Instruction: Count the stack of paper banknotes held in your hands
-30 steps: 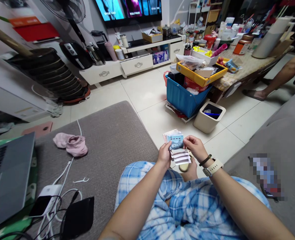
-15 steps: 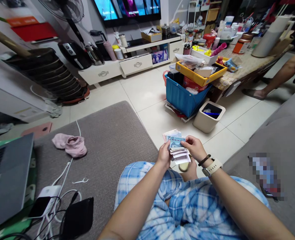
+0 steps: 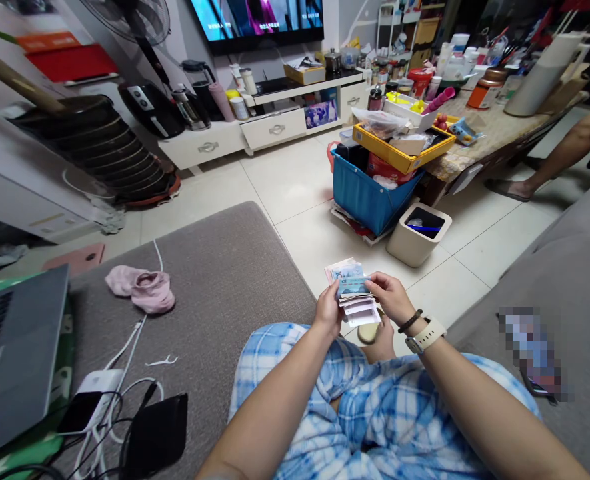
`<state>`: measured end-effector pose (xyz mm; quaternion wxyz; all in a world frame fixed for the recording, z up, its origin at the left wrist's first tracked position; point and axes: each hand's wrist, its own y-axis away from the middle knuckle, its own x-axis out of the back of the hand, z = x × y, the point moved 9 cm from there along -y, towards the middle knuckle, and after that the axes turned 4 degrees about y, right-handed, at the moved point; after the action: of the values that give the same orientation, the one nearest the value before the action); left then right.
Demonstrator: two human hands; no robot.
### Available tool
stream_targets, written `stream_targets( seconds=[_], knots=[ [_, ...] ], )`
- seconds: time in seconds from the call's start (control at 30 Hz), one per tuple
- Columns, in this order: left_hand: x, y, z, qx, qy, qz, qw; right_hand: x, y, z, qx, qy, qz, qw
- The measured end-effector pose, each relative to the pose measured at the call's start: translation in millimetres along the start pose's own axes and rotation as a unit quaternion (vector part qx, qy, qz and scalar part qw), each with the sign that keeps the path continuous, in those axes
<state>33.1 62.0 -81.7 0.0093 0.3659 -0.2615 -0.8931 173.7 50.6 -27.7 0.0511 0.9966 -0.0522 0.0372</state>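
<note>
Above my knees, a stack of banknotes [image 3: 359,313] is fanned out between my two hands. Blue notes show on its upper part, pinkish ones behind, and pale white edges hang at the bottom. My left hand [image 3: 329,311] grips the stack at its left side, thumb on top. With thumb and fingers pinched, my right hand [image 3: 389,294] holds the right edge of a blue banknote [image 3: 353,285]. A dark bracelet and a pale-strapped watch [image 3: 425,335] sit on my right wrist. The fingers beneath the stack are hidden.
On the grey sofa [image 3: 235,267] at left lie pink socks [image 3: 142,288], cables, a black pouch [image 3: 157,437] and a laptop [image 3: 22,360]. A beige bin [image 3: 419,233] and blue crate [image 3: 369,197] stand ahead by a cluttered table. Another person's leg [image 3: 565,150] shows at right.
The upper blue note has tilted and shifted slightly under my right fingers, baring more of the blue note behind it. My right hand has moved marginally; my left keeps its grip.
</note>
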Motion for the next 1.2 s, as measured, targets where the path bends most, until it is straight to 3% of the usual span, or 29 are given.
stream_targets(
  seconds=[0.27, 0.6, 1.2],
  knots=[
    [3.1, -2.2, 0.5, -0.016, -0.011, 0.013, 1.0, -0.7, -0.2, 6.8, -0.023, -0.008, -0.007, 1.0],
    [-0.3, 1.4, 2.2, -0.012, -0.033, -0.006, 0.999, 18.8, -5.0, 17.2, -0.005, 0.068, 0.081, 0.994],
    [3.3, -0.8, -0.1, -0.009, 0.004, 0.005, 1.0, -2.5, -1.5, 8.5, 0.023, 0.015, -0.018, 0.999]
  ],
)
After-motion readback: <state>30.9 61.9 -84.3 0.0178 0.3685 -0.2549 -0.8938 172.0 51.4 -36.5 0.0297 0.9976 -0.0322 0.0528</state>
